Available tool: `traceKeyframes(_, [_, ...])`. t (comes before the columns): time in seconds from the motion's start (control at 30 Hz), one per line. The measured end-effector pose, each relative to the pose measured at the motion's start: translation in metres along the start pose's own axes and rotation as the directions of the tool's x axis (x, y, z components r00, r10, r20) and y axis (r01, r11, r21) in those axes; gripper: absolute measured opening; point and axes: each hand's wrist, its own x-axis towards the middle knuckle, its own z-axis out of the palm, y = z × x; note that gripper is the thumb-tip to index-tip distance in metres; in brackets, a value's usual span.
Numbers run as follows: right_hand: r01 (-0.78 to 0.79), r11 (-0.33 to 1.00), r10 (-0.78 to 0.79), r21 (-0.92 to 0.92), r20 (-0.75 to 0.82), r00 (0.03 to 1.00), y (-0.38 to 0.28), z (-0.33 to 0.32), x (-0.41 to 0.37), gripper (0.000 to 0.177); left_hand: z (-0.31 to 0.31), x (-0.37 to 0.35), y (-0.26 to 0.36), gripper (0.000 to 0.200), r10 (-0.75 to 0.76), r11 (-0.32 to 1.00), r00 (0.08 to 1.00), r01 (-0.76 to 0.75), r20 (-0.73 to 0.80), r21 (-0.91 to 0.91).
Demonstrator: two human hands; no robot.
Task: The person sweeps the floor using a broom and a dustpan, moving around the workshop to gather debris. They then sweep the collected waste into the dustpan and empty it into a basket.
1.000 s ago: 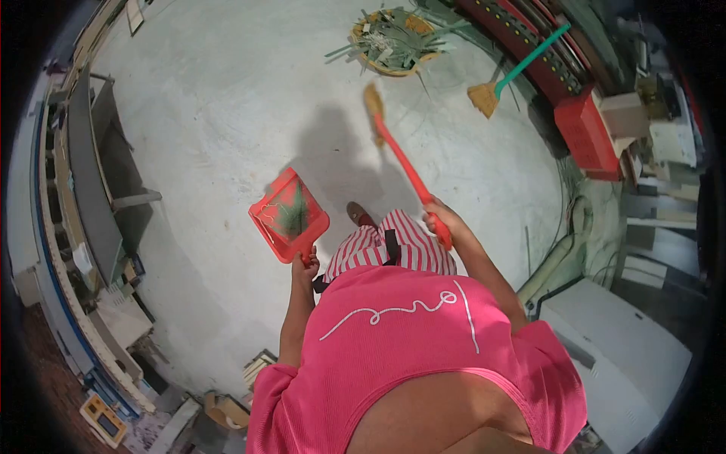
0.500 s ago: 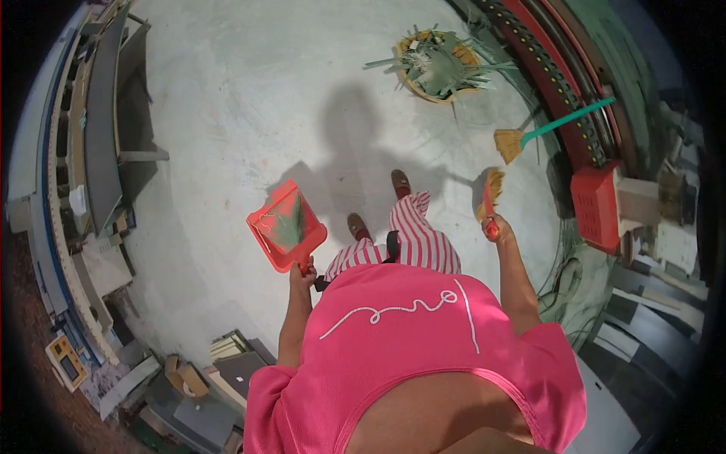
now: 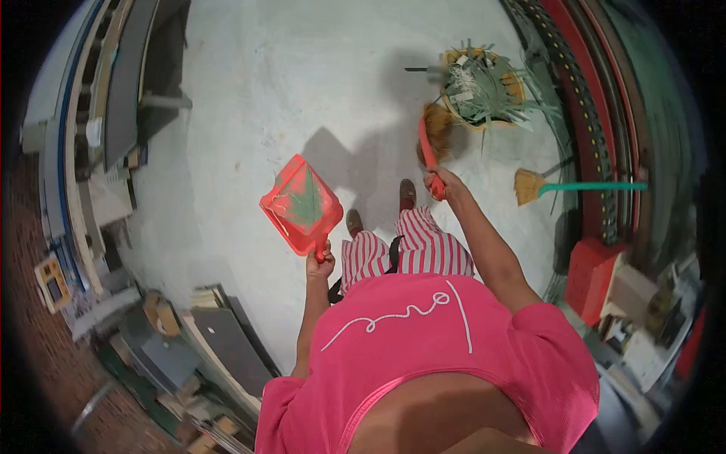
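Note:
A red dustpan (image 3: 330, 211) is in my left hand (image 3: 321, 262), whose fingers wrap round its short handle. Green dust and a few pale strands lie in the pan. My right hand (image 3: 442, 184) grips the red handle of a hand brush (image 3: 435, 135), held out ahead of my feet with its straw-coloured bristles away from me. Just beyond the bristles sits a yellow basket (image 3: 485, 124) heaped with green strips and pale scraps, some poking out over its rim.
A broom (image 3: 529, 186) with a green handle lies to the right, by a long red machine rail. Below it is a red box (image 3: 594, 281). Dark panels (image 3: 125, 83) and shelving line the left side, with boards (image 3: 227, 340) stacked at lower left.
My right hand has swung the brush forward and left, close to the basket. The dustpan has shifted slightly up and right, and the view has turned, with the basket lower and further right.

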Motion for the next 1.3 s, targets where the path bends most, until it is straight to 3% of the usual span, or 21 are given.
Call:
traceKeyframes(0.07, [-0.044, 0.999, 0.043, -0.028, -0.002, 0.999, -0.019, 0.016, 0.009, 0.013, -0.001, -0.004, -0.013, 0.034, 0.015, 0.999, 1.000, -0.015, 0.007, -0.049])
traceKeyframes(0.13, [-0.219, 0.975, 0.206, 0.045, 0.197, 0.958, -0.034, 0.035, 0.015, 0.013, -0.007, -0.012, -0.024, 0.035, 0.040, 0.996, 0.999, -0.039, 0.018, -0.083])
traceKeyframes(0.23, [-0.375, 0.926, 0.347, 0.046, 0.288, 0.893, -0.049, 0.070, 0.033, 0.015, -0.021, -0.025, -0.031, 0.034, 0.048, 0.985, 0.998, -0.053, -0.031, -0.166])
traceKeyframes(0.37, [-0.407, 0.913, 0.374, 0.037, 0.327, 0.868, -0.043, 0.090, 0.030, 0.016, -0.055, -0.042, -0.062, 0.032, 0.129, 0.972, 0.982, -0.154, -0.141, -0.179])
traceKeyframes(0.43, [-0.242, 0.961, 0.267, -0.134, 0.218, 0.939, -0.027, 0.093, 0.011, 0.015, -0.079, -0.047, -0.067, 0.030, 0.131, 0.958, 0.981, -0.162, -0.142, -0.236])
traceKeyframes(0.47, [-0.238, 0.958, 0.269, -0.158, 0.219, 0.938, -0.020, 0.088, 0.002, 0.015, -0.091, -0.047, -0.074, 0.029, 0.144, 0.943, 0.973, -0.191, -0.181, -0.273])
traceKeyframes(0.53, [-0.096, 0.837, 0.201, -0.538, 0.139, 0.970, 0.000, 0.078, -0.016, 0.016, -0.110, -0.052, -0.084, 0.028, 0.147, 0.914, 0.961, -0.222, -0.234, -0.339])
traceKeyframes(0.57, [-0.094, 0.826, 0.202, -0.557, 0.137, 0.970, 0.011, 0.073, -0.025, 0.016, -0.121, -0.055, -0.086, 0.028, 0.146, 0.907, 0.963, -0.222, -0.228, -0.358])
traceKeyframes(0.67, [-0.129, 0.620, 0.248, -0.774, 0.037, 0.968, 0.050, 0.080, -0.061, 0.026, -0.158, -0.061, -0.087, 0.029, 0.173, 0.830, 0.978, -0.207, -0.113, -0.518])
traceKeyframes(0.7, [-0.159, 0.532, 0.281, -0.832, -0.004, 0.960, 0.063, 0.081, -0.074, 0.034, -0.169, -0.064, -0.094, 0.029, 0.176, 0.813, 0.978, -0.209, -0.113, -0.544])
traceKeyframes(0.77, [-0.197, 0.443, 0.365, -0.874, -0.024, 0.931, 0.088, 0.073, -0.085, 0.033, -0.191, -0.071, -0.105, 0.030, 0.207, 0.747, 0.968, -0.252, -0.145, -0.616])
traceKeyframes(0.83, [-0.206, 0.275, 0.510, -0.939, -0.039, 0.860, 0.118, 0.070, -0.091, 0.036, -0.216, -0.081, -0.118, 0.029, 0.215, 0.676, 0.961, -0.275, -0.174, -0.684])
traceKeyframes(0.9, [-0.269, 0.202, 0.603, -0.942, -0.096, 0.792, 0.145, 0.067, -0.079, 0.039, -0.237, -0.085, -0.129, 0.028, 0.237, 0.655, 0.955, -0.292, -0.178, -0.697])
traceKeyframes(0.97, [-0.387, 0.053, 0.763, -0.921, -0.213, 0.611, 0.172, 0.043, -0.060, 0.034, -0.264, -0.095, -0.149, 0.028, 0.273, 0.627, 0.943, -0.326, -0.192, -0.708])
traceKeyframes(1.0, [-0.477, -0.013, 0.767, -0.879, -0.315, 0.559, 0.189, 0.035, -0.047, 0.028, -0.274, -0.099, -0.158, 0.029, 0.304, 0.624, 0.933, -0.348, -0.193, -0.700])
traceKeyframes(1.03, [-0.478, -0.029, 0.767, -0.878, -0.326, 0.553, 0.205, 0.032, -0.042, 0.028, -0.285, -0.101, -0.170, 0.029, 0.334, 0.621, 0.923, -0.368, -0.190, -0.693])
traceKeyframes(1.1, [-0.337, -0.194, 0.859, -0.922, -0.325, 0.396, 0.239, 0.029, -0.036, 0.021, -0.305, -0.109, -0.188, 0.029, 0.328, 0.605, 0.921, -0.377, -0.211, -0.701])
traceKeyframes(1.23, [-0.375, -0.339, 0.790, -0.863, -0.478, 0.384, 0.289, -0.005, -0.008, 0.019, -0.321, -0.123, -0.208, 0.031, 0.261, 0.559, 0.914, -0.404, -0.309, -0.724])
traceKeyframes(1.3, [-0.333, -0.167, 0.860, -0.928, -0.302, 0.411, 0.285, -0.013, -0.006, 0.018, -0.328, -0.122, -0.215, 0.032, 0.263, 0.553, 0.913, -0.407, -0.312, -0.727])
